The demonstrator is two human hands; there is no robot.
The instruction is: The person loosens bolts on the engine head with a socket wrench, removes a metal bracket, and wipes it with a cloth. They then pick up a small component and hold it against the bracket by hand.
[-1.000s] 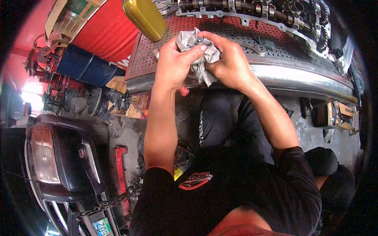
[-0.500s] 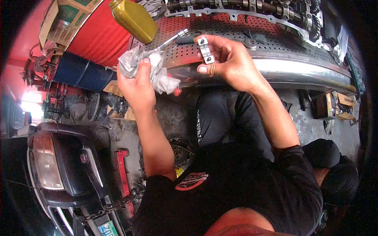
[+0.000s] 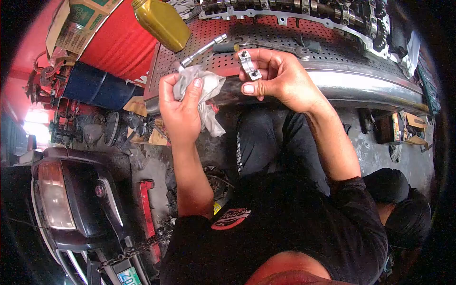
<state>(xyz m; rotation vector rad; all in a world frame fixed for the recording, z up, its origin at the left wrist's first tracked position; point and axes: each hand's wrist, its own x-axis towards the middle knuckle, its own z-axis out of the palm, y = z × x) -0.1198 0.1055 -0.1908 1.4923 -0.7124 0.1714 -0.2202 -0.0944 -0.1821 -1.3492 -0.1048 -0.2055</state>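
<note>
My left hand (image 3: 184, 107) is closed on a crumpled pale rag (image 3: 202, 85), which hangs down below the fingers. Between the thumb and fingers of my right hand (image 3: 282, 78) is a small silver camshaft bearing cap (image 3: 249, 66), tilted, with a dark bolt at each end. Rag and cap are a short gap apart. Behind my left hand a ratchet wrench (image 3: 204, 50) lies on the perforated metal bench (image 3: 204, 63). A cylinder head with camshafts (image 3: 327, 14) rests at the back of the bench.
A gold oil bottle (image 3: 164, 26) stands at the bench's left, near a red drum (image 3: 114, 45) and a blue drum (image 3: 97, 85). A combination wrench (image 3: 278, 46) lies behind my right hand. A dark vehicle (image 3: 85, 194) is at lower left; another person (image 3: 394, 194) is low on the right.
My left hand has moved right with the rag, closer to the cap, uncovering more of the ratchet. My right hand has tilted the cap and shifted slightly.
</note>
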